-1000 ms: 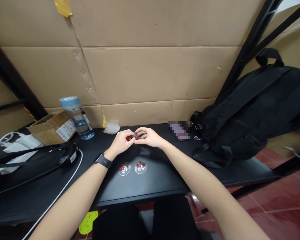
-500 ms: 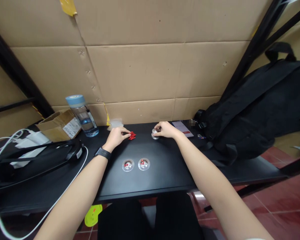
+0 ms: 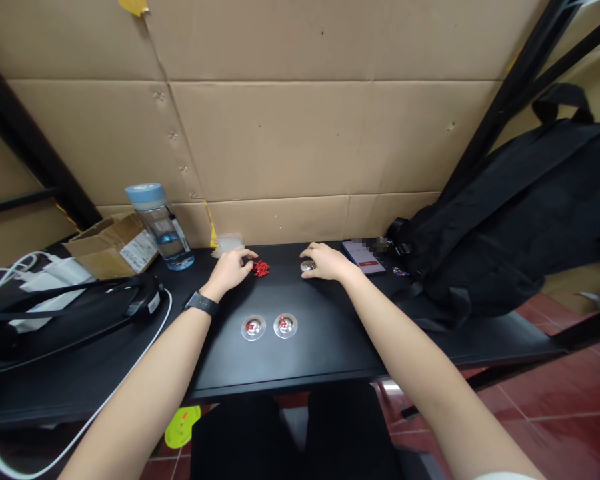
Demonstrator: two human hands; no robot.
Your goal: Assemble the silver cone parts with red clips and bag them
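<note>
My left hand (image 3: 231,270) is open, thumb and fingers apart, at the left side of a small pile of red pieces (image 3: 261,268). My right hand (image 3: 327,261) has its thumb and fingers around a round silver metal piece (image 3: 308,265), whose shiny top shows between them. Nearer to me lie two clear discs with silver centres, a left disc (image 3: 253,327) and a right disc (image 3: 285,326). Each carries a bit of red. What the red pieces are is too small to tell.
A water bottle (image 3: 163,230), a cardboard box (image 3: 113,247) and a black case with white cables (image 3: 75,313) stand on the left. A phone (image 3: 364,257) and a black backpack (image 3: 510,220) are on the right. Behind the black table (image 3: 310,363) rises a cardboard wall.
My left hand's pinch at the red pile has opened and drawn slightly left. My right hand's fingers have spread wider around the silver metal, which now looks lower. The view has shifted slightly.
</note>
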